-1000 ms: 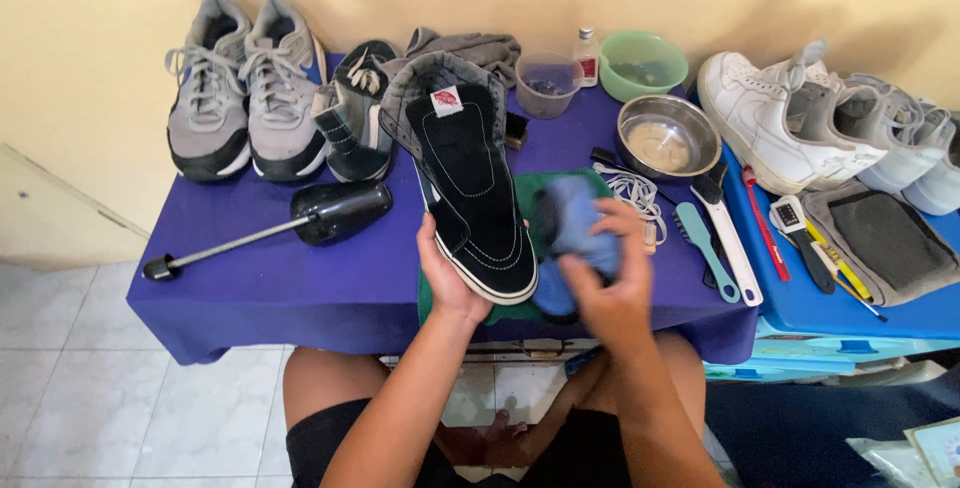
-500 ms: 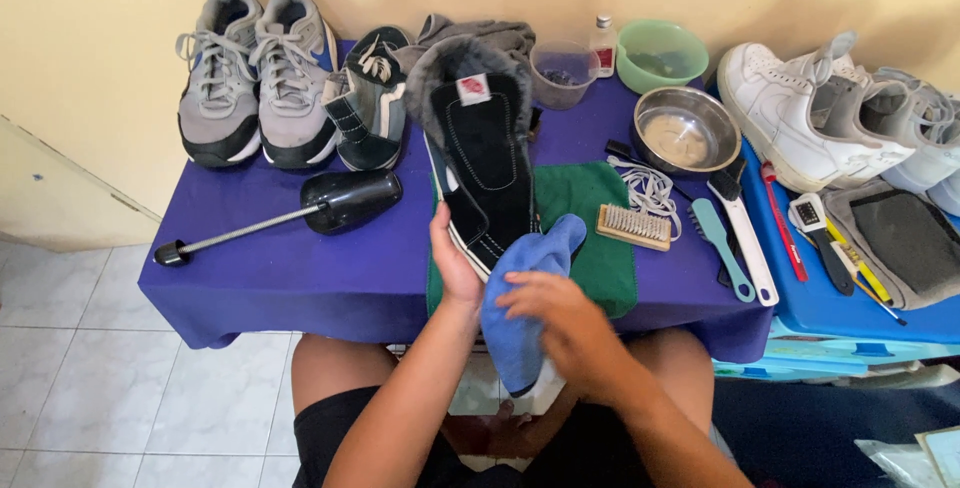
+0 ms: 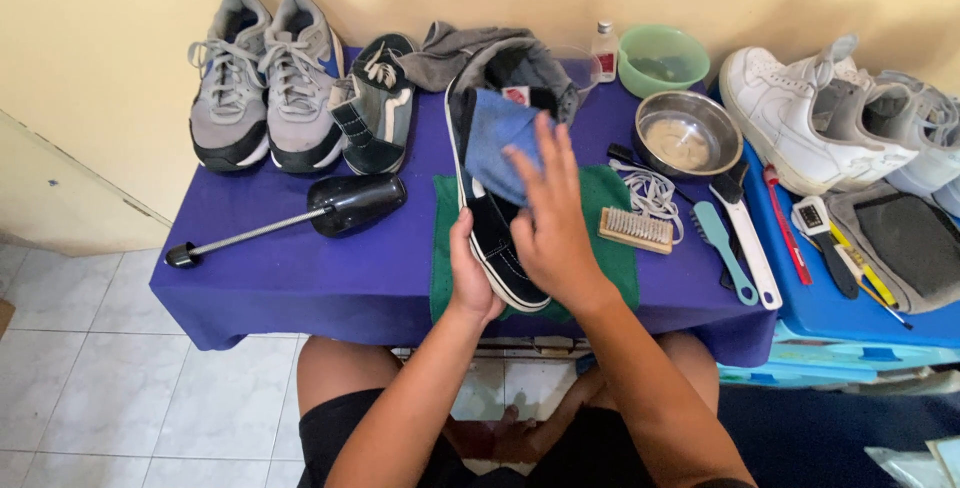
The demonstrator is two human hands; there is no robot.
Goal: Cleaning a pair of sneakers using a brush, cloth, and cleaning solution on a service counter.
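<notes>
The right hand [image 3: 548, 223], fingers spread, has swept the blue cloth [image 3: 500, 143] up from the toe to the ankle of the black high-top shoe [image 3: 495, 218]; it seems pressed flat, not gripped. The left hand [image 3: 470, 273] still clasps the toe end over the green mat [image 3: 612, 248] on the desk [image 3: 300, 268].

Both bare forearms reach forward from the bottom of the view toward the black suede high-top shoe with a white rubber sole [image 3: 497, 218]. The left hand [image 3: 470, 273] curls around the near, toe end of that shoe, thumb up along its left edge, wrist straight. The right hand [image 3: 548, 218] lies palm down over the middle of the shoe, fingers [image 3: 530, 163] spread and stretched toward its far end, pressing flat, its forearm angling in from the lower right.
</notes>
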